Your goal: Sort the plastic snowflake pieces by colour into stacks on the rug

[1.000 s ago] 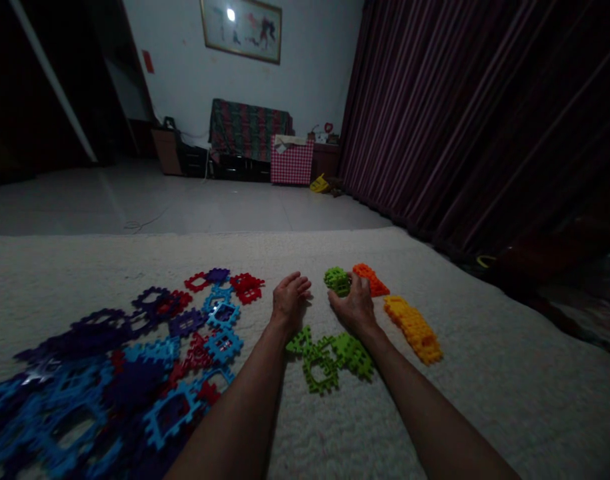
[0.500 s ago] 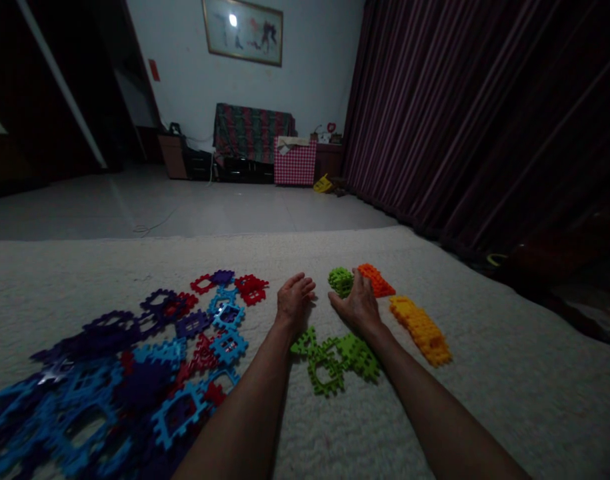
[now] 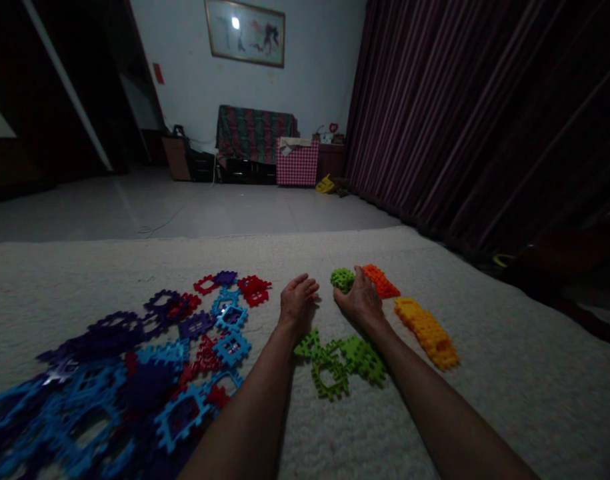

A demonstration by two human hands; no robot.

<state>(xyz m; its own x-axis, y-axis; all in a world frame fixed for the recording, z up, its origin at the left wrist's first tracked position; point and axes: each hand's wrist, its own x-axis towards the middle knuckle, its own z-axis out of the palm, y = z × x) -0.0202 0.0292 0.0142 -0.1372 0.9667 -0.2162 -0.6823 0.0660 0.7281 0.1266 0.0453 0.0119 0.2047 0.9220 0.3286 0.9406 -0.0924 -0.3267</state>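
Observation:
My right hand (image 3: 359, 298) is curved around a small stack of green toothed plastic building pieces (image 3: 341, 277), its thumb at the near side and its fingers at the right. My left hand (image 3: 297, 299) is held open and empty just above the blanket, left of that stack, palm turned inward. Between my forearms lie several loose green building pieces (image 3: 361, 357), some of them open frames. An orange stack of pieces (image 3: 379, 281) lies right behind my right hand. Farther right, a long yellow-orange row of pieces (image 3: 427, 333) leans over on the blanket.
On the left spreads a heap of blue (image 3: 182, 413), purple (image 3: 112, 331) and red pieces (image 3: 255, 289). All lie on a cream quilted blanket (image 3: 335, 447). Beyond its edge are a tiled floor (image 3: 245, 213), a cloth-covered cabinet (image 3: 257, 133) and a dark purple curtain (image 3: 425, 113).
My right thumb has closed in toward the green stack. My left hand stays nearly in place. The whole view has shifted slightly.

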